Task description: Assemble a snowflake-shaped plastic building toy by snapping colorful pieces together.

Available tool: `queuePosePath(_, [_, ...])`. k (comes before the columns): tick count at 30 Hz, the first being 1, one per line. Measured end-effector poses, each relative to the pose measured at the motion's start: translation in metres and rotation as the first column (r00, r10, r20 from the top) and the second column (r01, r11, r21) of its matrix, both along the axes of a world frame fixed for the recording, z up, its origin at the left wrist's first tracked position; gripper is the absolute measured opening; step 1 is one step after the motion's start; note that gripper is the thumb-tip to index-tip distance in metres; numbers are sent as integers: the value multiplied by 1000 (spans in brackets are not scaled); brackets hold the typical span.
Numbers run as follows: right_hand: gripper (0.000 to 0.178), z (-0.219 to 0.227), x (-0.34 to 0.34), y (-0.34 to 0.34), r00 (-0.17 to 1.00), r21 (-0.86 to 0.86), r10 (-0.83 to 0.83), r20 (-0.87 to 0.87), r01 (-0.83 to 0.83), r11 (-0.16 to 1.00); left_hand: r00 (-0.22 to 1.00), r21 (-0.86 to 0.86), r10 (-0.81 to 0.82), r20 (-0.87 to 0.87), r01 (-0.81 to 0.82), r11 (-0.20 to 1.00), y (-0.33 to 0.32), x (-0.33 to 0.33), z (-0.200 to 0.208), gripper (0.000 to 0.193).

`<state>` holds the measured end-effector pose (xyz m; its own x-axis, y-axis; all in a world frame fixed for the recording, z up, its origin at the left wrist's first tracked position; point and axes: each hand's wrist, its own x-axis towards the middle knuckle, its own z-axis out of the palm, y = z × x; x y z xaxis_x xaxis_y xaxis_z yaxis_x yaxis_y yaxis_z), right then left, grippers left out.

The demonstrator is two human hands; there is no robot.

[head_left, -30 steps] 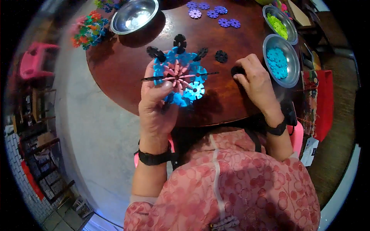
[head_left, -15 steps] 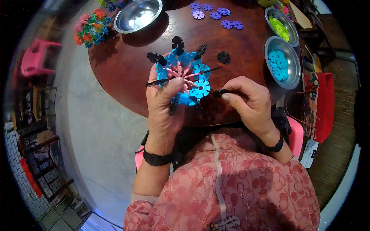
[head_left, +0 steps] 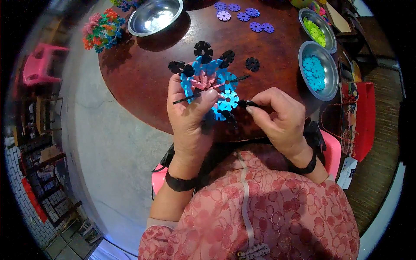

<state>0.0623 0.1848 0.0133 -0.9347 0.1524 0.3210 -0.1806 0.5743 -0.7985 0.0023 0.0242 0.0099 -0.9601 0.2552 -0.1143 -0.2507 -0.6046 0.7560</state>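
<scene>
My left hand [head_left: 190,108] grips a round assembly of notched plastic discs, its thumb pressed over the front. Pink pieces [head_left: 203,81] fill its middle, blue discs [head_left: 228,99] ring them, and black discs [head_left: 203,51] stick out around the rim. Between the thumb and fingers of my right hand [head_left: 279,117] is a black notched disc [head_left: 247,103], seen nearly edge-on. It meets or almost meets the right-hand blue disc; whether it is slotted in I cannot tell. One loose black disc [head_left: 252,64] lies on the table just beyond.
On the brown round table [head_left: 143,95], several purple discs [head_left: 243,16] lie at the far side. A metal bowl of blue discs [head_left: 333,82] and one of lime-green discs [head_left: 330,43] stand right. Far left are a shiny metal bowl [head_left: 134,28] and a multicoloured disc cluster [head_left: 104,32].
The assembly has turned and tilted slightly in my left hand, which shifted a little right. The black disc in my right hand and the blue disc's edge have come closer together.
</scene>
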Motion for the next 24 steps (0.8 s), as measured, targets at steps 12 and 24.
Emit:
queuePosePath(12, [13, 0, -1, 0, 996, 96, 68, -58, -62, 993, 1000, 3, 9, -15, -9, 1000, 0, -1, -2, 40])
queuePosePath(24, [12, 2, -2, -1, 992, 124, 122, -35, -117, 985, 993, -14, 16, 116, -15, 1000, -3, -2, -1, 38])
